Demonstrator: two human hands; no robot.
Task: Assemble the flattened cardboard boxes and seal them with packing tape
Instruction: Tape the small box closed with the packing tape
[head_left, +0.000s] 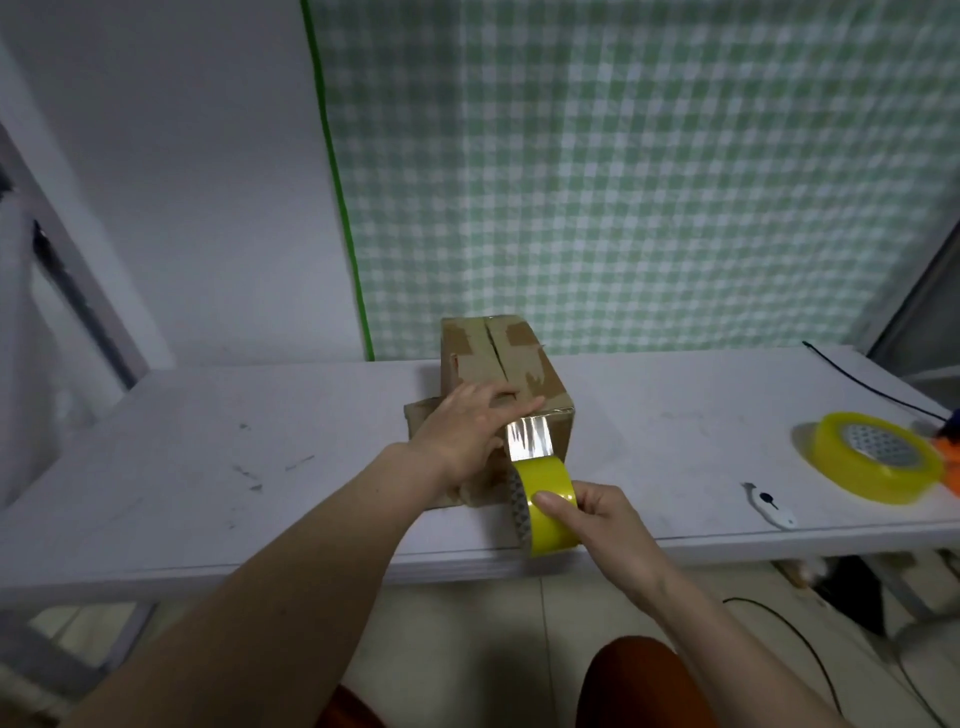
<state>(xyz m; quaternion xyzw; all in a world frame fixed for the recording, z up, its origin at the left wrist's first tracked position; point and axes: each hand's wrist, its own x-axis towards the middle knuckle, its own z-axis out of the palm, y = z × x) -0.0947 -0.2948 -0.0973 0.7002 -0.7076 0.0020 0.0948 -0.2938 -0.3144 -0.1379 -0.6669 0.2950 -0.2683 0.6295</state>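
2 hands: left hand (470, 434) flat on box (524, 374), right hand (597, 525) gripping tape roll (545, 512).

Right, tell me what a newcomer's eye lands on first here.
First, the bright yellow roll of packing tape gripped by the right hand at the near table edge, with a shiny strip running up to the brown cardboard box mid-table. The left hand presses flat on the box's top. A larger yellow tape roll lies far right.
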